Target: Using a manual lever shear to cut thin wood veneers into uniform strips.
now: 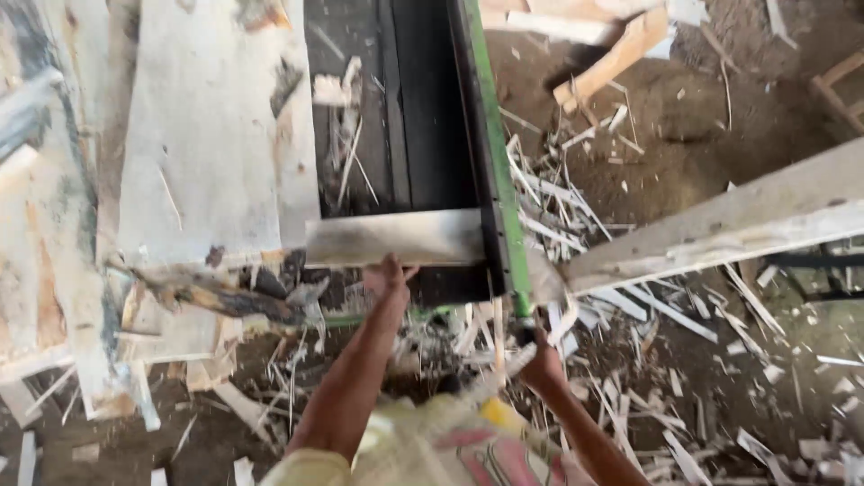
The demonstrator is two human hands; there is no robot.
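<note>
Leftmost, a broad pale board (211, 135) lies flat on the machine bed, its long axis running away from me, with broken bark and scrap (225, 297) heaped at its near end. Just to its right my left hand (387, 279) reaches up to a short pale plank (396, 238) that lies crosswise, long axis left to right, across the near end of the dark trough (405, 108). My fingers (393, 267) press on its lower edge, apparently curled around it, though blur hides how tightly. The plank sits directly ahead of this hand, so the left is clearly the nearer one. Further right, past the green rail (499, 180), my right hand (543, 364) hangs lower, near the rail's end; I cannot tell whether those fingers are closed on anything. Splinters (684, 360) litter the dirt beyond, beneath a slanting pale beam (720, 225).
</note>
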